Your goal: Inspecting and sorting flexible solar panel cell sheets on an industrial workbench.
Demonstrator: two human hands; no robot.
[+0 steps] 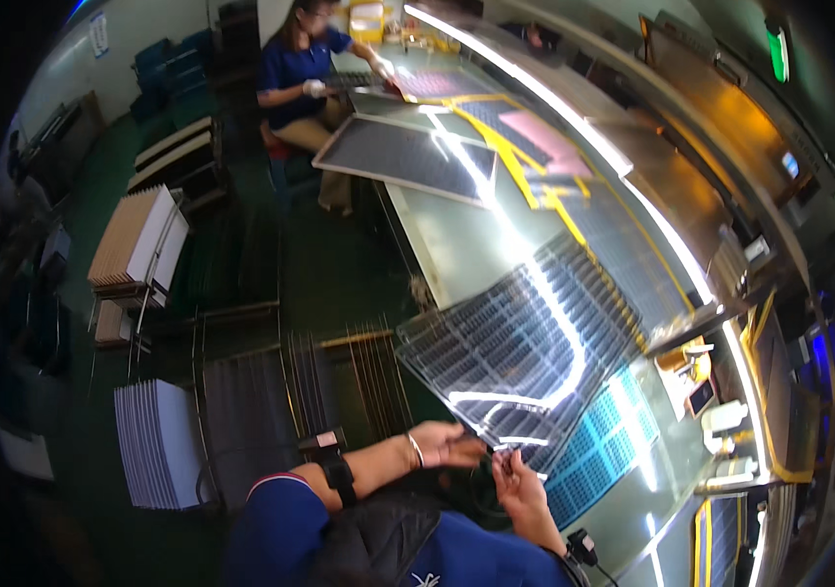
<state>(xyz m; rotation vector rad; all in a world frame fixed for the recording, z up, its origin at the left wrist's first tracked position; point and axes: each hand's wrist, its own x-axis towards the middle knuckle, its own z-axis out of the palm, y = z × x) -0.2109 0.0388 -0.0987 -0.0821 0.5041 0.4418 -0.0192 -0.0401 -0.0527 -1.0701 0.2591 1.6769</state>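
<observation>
Apparently steadying the dark gridded panel (507, 344), the right hand (521, 489) pinches its near corner, the left hand (445, 446) beside it, grip unclear; the next move likely needs even support.

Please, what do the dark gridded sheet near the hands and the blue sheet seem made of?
Dark gridded sheet: glossy, probably plastic film or glass, as bright streaks reflect across it. Blue sheet: smooth, perhaps plastic or coated film; glare shows on it.

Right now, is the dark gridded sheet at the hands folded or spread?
Spread: the dark gridded sheet shows its broad face, no fold visible, near corner at the right hand.
</observation>
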